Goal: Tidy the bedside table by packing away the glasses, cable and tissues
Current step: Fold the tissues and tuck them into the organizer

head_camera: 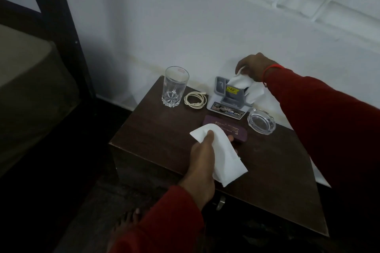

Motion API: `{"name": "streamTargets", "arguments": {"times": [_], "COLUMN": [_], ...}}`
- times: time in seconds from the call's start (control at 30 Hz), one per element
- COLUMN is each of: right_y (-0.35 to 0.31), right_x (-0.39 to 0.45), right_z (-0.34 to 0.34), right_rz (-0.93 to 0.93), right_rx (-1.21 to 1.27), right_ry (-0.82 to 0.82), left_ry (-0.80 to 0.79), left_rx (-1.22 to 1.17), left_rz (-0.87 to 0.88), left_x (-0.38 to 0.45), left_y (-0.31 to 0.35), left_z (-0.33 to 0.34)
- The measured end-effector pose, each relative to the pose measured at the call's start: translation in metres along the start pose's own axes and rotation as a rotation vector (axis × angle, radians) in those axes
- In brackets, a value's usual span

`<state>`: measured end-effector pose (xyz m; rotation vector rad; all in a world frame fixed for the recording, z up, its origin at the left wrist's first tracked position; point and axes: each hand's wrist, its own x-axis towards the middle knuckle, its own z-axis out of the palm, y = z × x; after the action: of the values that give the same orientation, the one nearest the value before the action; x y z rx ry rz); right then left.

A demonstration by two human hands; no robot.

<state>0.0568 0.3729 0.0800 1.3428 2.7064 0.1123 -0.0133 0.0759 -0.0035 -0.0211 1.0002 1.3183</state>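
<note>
On the dark wooden bedside table (164, 129), my left hand (202, 156) holds a folded white tissue (224, 156) above a purple glasses case (226, 127), which it partly hides. At the back, my right hand (255, 68) grips another white tissue (240, 82) at the top of a grey holder (230, 98) with a yellow label. A third tissue (256, 94) sticks out at the holder's right side. A coiled cream cable (195, 99) lies to the left of the holder.
A cut-glass tumbler (174, 86) stands at the table's back left corner. A clear glass ashtray (261, 121) sits right of the holder. A white wall runs behind the table. A dark bed frame post (61, 26) and mattress are to the left. A drawer handle (221, 202) shows on the table's front.
</note>
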Motion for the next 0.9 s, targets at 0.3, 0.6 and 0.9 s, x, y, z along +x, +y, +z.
{"name": "streamTargets", "arguments": {"times": [0.3, 0.6, 0.9], "right_y": [-0.025, -0.094, -0.119], "right_x": [0.006, -0.149, -0.229], "right_z": [0.035, 0.024, 0.064], "right_rz": [0.12, 0.163, 0.337], "right_rx": [-0.057, 1.091, 1.618], "right_ry": [-0.042, 0.145, 0.136], "left_ry": [0.048, 0.056, 0.033], "left_rx": [0.032, -0.147, 0.012], "left_rz": [0.001, 0.112, 0.247], "left_x": [0.006, -0.002, -0.013], "left_y": [0.003, 0.023, 0.013], "left_z": [-0.001, 0.002, 0.009]}}
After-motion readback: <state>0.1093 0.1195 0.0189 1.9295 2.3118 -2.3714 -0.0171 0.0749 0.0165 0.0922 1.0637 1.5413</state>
